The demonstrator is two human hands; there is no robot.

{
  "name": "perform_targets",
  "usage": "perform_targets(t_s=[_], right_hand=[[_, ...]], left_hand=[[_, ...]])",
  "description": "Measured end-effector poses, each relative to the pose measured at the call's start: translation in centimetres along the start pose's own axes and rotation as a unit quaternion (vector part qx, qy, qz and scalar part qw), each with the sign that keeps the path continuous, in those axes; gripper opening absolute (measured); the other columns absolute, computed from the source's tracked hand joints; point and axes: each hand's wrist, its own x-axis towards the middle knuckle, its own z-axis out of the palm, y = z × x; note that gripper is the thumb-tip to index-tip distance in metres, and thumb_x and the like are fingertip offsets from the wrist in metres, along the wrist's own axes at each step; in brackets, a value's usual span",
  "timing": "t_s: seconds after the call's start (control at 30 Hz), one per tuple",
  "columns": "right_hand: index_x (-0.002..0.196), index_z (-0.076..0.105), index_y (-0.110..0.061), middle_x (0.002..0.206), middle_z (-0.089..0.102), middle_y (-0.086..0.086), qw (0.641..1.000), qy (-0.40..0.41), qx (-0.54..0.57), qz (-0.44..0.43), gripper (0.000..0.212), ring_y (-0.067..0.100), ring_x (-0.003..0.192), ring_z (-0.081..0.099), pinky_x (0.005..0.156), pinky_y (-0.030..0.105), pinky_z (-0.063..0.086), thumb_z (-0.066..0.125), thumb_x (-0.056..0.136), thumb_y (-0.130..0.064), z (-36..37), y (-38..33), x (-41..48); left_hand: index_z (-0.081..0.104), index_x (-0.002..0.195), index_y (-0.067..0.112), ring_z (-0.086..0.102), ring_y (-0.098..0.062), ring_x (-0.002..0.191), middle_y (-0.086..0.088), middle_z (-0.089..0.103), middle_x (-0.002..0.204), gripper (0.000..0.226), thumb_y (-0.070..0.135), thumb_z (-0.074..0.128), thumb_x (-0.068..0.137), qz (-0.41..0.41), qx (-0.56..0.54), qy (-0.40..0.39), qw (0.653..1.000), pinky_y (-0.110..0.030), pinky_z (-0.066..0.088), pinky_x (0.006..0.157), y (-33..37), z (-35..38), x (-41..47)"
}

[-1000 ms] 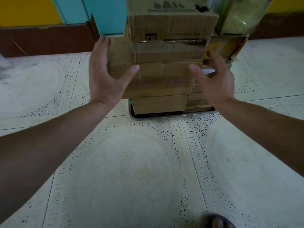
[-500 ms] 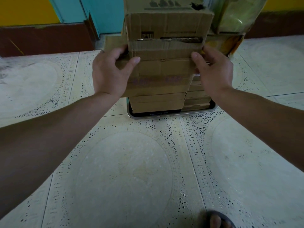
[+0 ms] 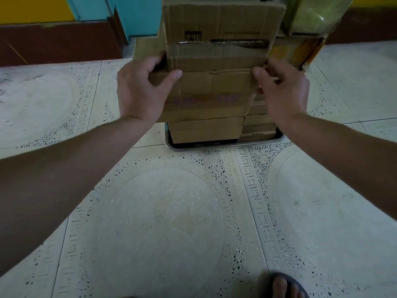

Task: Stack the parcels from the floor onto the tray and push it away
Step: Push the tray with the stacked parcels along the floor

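1. I see a pale tiled floor (image 3: 171,211) filling most of the view, with large oval motifs, dark speckled borders and thin joints.
2. At 10 o'clock, a yellow wall (image 3: 32,7) sits above a dark red-brown band (image 3: 53,46).
3. Near 11 o'clock stands a teal door (image 3: 137,14).
4. At 2 o'clock I see the same brown and yellow.
5. The light looks soft and even.

Indoor room, likely a house or small storeroom. Pale patterned floor tiles (image 3: 167,211), yellow wall (image 3: 32,7) above a dark red skirting band (image 3: 53,44), teal door (image 3: 137,14). Cardboard parcels (image 3: 214,93) stacked on a tray (image 3: 225,145) set on the floor; sandalled foot (image 3: 283,284).
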Motion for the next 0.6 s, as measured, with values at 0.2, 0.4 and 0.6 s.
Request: perform_targets(t_s=[0.2, 0.4, 0.6], right_hand=[[0.107, 0.071, -0.038, 0.092, 0.07, -0.018, 1.0, 0.008, -0.001, -0.009, 0.023, 0.009, 0.085, 0.069, 0.083, 0.039, 0.057, 0.059, 0.089, -0.046, -0.13, -0.04, -0.07], [0.113, 0.069, -0.039, 0.093, 0.068, -0.023, 1.0, 0.004, 0.005, -0.01, 0.03, 0.009, 0.083, 0.068, 0.08, 0.039, 0.058, 0.06, 0.086, -0.048, 0.06, 0.1, -0.56], [0.115, 0.062, -0.047, 0.093, 0.068, -0.025, 1.0, 0.002, 0.001, -0.016, 0.025, 0.002, 0.071, 0.068, 0.077, 0.041, 0.059, 0.062, 0.09, -0.042, -0.14, 0.49, -0.66]], left_hand=[[0.068, 0.121, 0.025, 0.062, -0.004, 0.104, 0.013, 0.069, 0.111, 0.047, 0.055, 0.064, 0.084, 0.001, -0.006, -0.002, 1.0, -0.035, 0.052, 0.092, -0.04, 0.0, 0.01], [0.067, 0.121, 0.024, 0.061, -0.004, 0.105, 0.013, 0.068, 0.112, 0.046, 0.053, 0.063, 0.085, 0.016, 0.002, -0.001, 1.0, -0.036, 0.051, 0.093, -0.16, 0.1, -0.16], [0.066, 0.122, 0.021, 0.057, -0.003, 0.103, 0.012, 0.066, 0.11, 0.041, 0.045, 0.062, 0.089, 0.059, 0.031, 0.001, 0.998, -0.029, 0.047, 0.093, -0.52, 0.22, -0.02]])
